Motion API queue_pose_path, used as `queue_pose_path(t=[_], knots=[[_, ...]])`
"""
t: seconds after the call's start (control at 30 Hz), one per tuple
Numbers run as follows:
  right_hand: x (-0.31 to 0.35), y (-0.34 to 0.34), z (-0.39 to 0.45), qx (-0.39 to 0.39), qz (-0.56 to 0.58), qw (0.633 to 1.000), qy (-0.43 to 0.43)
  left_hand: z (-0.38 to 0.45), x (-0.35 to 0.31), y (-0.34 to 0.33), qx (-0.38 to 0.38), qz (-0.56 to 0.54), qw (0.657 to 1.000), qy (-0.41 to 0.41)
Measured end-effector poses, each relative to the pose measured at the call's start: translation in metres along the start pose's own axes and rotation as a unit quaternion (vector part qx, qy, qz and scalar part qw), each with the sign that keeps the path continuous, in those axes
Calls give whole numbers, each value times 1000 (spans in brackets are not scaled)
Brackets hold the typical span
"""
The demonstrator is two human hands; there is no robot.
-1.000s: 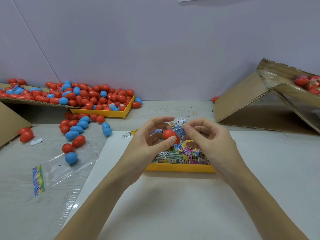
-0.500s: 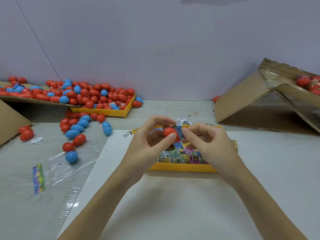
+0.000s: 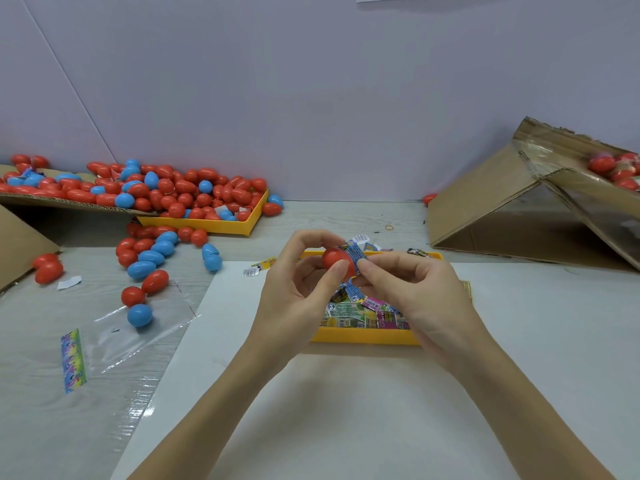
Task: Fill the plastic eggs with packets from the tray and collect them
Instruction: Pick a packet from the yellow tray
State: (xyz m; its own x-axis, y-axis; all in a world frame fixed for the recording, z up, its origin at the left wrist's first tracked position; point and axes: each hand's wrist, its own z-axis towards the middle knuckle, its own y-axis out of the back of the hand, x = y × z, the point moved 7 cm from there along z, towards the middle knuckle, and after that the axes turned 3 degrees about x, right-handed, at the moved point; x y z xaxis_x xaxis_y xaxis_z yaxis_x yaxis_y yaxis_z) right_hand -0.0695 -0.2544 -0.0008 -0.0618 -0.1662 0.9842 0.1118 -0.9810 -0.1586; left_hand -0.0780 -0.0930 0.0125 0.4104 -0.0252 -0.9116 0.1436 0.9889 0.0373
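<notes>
Far left on the table (image 3: pixel 41 427), your cardboard flap (image 3: pixel 20 244) and a slanted cardboard sheet carry the egg pile (image 3: pixel 166 192), red and blue, spilling into a yellow tray (image 3: pixel 207 226) against the wall. More loose eggs (image 3: pixel 149 258) trail toward you from it, the nearest blue one sitting on a clear plastic bag (image 3: pixel 138 337) with a colourful printed strip at its near end. Centre, over the white sheet (image 3: pixel 311 410): your left hand (image 3: pixel 294 299) holds a red egg half (image 3: pixel 337 263), thumb curled against its front, fingers arched over the top. Your right hand (image 3: pixel 415 296) pinches a blue packet (image 3: pixel 356 256) at the egg's right edge; can't tell how far in it sits. Both hands hover above the packet tray (image 3: pixel 363 336), yellow, packed with mixed printed packets, a few more lying on the table just behind it. A rubber band (image 3: pixel 389 227) lies farther back. Right: a tipped cardboard box (image 3: pixel 502 209), with red eggs (image 3: pixel 616 169) on its upper flap at the frame edge.
</notes>
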Motion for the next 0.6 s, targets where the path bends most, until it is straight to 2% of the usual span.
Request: queue_pose_path(t=[0.27, 0.43, 0.6], knots=[[-12, -9, -2, 10, 159, 985, -64, -1, 1, 0, -14, 5, 1000, 2], [-10, -9, -3, 11, 137, 989, -56, 0, 3, 2, -29, 24, 999, 7], [-13, -10, -3, 14, 176, 981, -82, 0, 2, 2, -28, 2, 1000, -1]])
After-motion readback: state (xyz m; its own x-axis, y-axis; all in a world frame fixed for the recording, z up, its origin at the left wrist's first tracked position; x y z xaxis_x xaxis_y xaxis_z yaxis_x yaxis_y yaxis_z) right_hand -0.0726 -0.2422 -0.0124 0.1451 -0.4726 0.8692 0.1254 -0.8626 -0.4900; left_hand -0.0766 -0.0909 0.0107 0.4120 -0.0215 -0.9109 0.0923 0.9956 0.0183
